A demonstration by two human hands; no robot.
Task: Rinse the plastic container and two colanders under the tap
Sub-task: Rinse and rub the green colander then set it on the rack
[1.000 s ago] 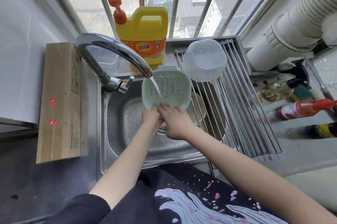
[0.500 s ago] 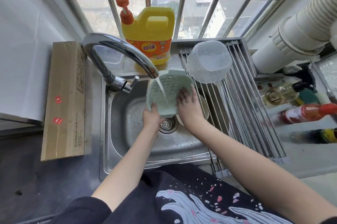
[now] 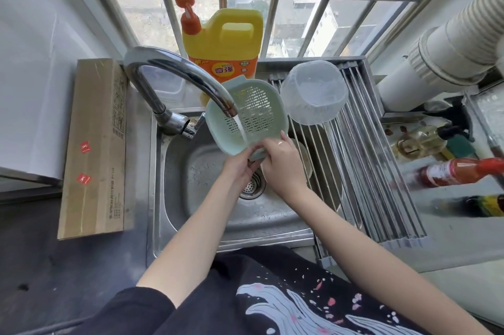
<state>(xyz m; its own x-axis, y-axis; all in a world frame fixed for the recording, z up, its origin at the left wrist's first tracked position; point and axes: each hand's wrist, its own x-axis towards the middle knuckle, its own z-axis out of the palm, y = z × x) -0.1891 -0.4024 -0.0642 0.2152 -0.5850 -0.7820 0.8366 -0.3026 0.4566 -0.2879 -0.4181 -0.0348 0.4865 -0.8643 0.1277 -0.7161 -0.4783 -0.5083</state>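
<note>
A pale green colander point(image 3: 253, 113) is tilted up over the sink point(image 3: 207, 214), its slotted inside facing me. Water runs from the chrome tap point(image 3: 180, 72) onto its lower left part. My left hand point(image 3: 240, 165) and my right hand point(image 3: 283, 162) both grip the colander's near rim, close together. The clear plastic container point(image 3: 313, 91) lies upside down on the roll-up drying rack point(image 3: 362, 160) just right of the colander. A beige round object, possibly the second colander point(image 3: 305, 160), shows partly under the rack beside my right hand.
A yellow detergent jug point(image 3: 226, 48) with an orange pump stands behind the sink. A cardboard box point(image 3: 95, 149) lies left of the tap. Sauce bottles point(image 3: 458, 171) lie on the counter at right. A white duct point(image 3: 447, 50) runs at upper right.
My right hand slid from the colander's right edge back to the near rim beside my left hand. The colander turned and tipped up more toward me under the running water.
</note>
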